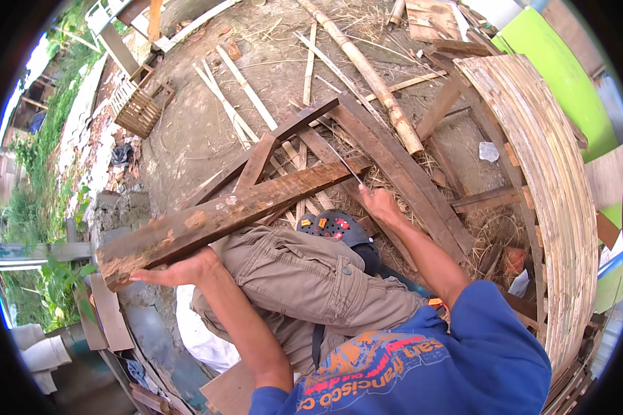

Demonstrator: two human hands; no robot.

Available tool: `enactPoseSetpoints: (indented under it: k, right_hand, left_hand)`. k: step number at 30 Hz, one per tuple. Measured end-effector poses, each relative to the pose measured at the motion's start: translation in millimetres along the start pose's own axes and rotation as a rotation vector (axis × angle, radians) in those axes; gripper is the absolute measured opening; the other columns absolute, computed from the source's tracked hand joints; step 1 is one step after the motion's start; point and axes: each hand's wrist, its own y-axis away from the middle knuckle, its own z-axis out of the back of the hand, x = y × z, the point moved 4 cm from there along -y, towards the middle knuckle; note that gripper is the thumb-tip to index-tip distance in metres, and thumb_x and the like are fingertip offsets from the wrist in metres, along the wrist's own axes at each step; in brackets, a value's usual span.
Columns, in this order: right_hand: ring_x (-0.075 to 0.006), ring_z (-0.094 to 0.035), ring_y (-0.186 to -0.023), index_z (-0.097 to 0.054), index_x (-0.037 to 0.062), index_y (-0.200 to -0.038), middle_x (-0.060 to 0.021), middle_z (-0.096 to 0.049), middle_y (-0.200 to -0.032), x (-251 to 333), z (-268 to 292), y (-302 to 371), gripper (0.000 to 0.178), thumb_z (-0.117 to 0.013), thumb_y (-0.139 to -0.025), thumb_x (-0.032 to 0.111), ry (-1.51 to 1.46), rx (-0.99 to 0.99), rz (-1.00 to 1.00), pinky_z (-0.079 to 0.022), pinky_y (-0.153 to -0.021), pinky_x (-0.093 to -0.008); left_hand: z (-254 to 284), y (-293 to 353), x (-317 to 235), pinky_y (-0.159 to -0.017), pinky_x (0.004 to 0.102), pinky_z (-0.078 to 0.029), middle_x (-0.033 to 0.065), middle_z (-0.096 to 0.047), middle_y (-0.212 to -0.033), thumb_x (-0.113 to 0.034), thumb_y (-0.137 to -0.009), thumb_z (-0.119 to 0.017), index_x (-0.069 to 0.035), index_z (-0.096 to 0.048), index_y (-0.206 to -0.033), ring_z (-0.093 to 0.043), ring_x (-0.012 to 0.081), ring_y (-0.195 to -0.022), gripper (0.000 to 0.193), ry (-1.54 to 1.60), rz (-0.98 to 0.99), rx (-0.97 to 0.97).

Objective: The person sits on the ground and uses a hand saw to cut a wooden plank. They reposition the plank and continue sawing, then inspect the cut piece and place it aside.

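A long, rough brown wooden beam (239, 207) lies slanted across the front of my knees. Near its left end, my left hand (187, 268) is closed on the underside of the wooden beam. My right hand (381, 205) is closed around a thin, straight metal tool (347, 166); its handle is hidden in my fist and its exact kind cannot be made out. The metal part crosses the beam's right end. Below and beyond that end stands a frame of dark timbers (401, 173), with a short brace (256, 162) at its left side.
Bamboo strips (249, 90) and a thick bamboo pole (367, 72) lie on the ground ahead. A curved slatted bamboo panel (540, 180) rises at my right. A slatted crate (136, 109) sits far left. My clogs (332, 225) are close under the beam.
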Motion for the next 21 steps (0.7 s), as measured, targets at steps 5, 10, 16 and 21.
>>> enactPoseSetpoints:
  k: [5, 10, 16, 21]
  right_hand:
    - [-0.0511, -0.068, -0.091, -0.071, -0.0093, -0.095, -0.0364, -0.067, -0.085, 22, 8, 53, 0.084, -0.047, -0.095, 0.071, -0.009, 0.085, 0.225, -0.053, -0.081, -0.0559]
    - [-0.0508, -0.068, -0.096, -0.071, -0.0103, -0.099, -0.0368, -0.068, -0.093, -70, 3, 22, 0.089, -0.042, -0.095, 0.074, 0.070, 0.054, -0.086, -0.053, -0.086, -0.0551]
    - [-0.0512, -0.066, -0.106, -0.070, -0.0129, -0.101, -0.0388, -0.067, -0.104, -85, 0, 16, 0.092, -0.040, -0.095, 0.074, 0.077, 0.002, -0.056, -0.052, -0.092, -0.0558]
    - [-0.0517, -0.066, -0.104, -0.070, -0.0132, -0.100, -0.0394, -0.067, -0.102, -61, 15, 22, 0.095, -0.041, -0.093, 0.076, 0.074, 0.077, -0.034, -0.052, -0.091, -0.0554]
  left_hand:
    - [8, -4, -4, -0.106, 0.0553, -0.043, 0.0143, -0.052, -0.129, -0.083, -0.082, -0.055, -0.013, -0.044, -0.142, -0.052, 0.0327, -0.121, 0.092, -0.067, -0.083, -0.030]
    - [5, -9, 1, -0.107, 0.0552, -0.043, 0.0133, -0.050, -0.132, -0.085, -0.082, -0.053, -0.011, -0.039, -0.146, -0.051, 0.0329, -0.124, 0.099, -0.014, 0.006, 0.057]
    - [5, -14, -1, -0.104, 0.0552, -0.045, 0.0136, -0.055, -0.126, -0.087, -0.081, -0.051, -0.011, -0.039, -0.145, -0.056, 0.0341, -0.117, 0.100, -0.078, -0.060, 0.040]
    - [-5, 0, 3, -0.104, 0.0525, -0.044, 0.0153, -0.059, -0.115, -0.070, -0.086, -0.063, -0.010, -0.040, -0.144, -0.059, 0.0338, -0.112, 0.086, -0.122, 0.069, 0.197]
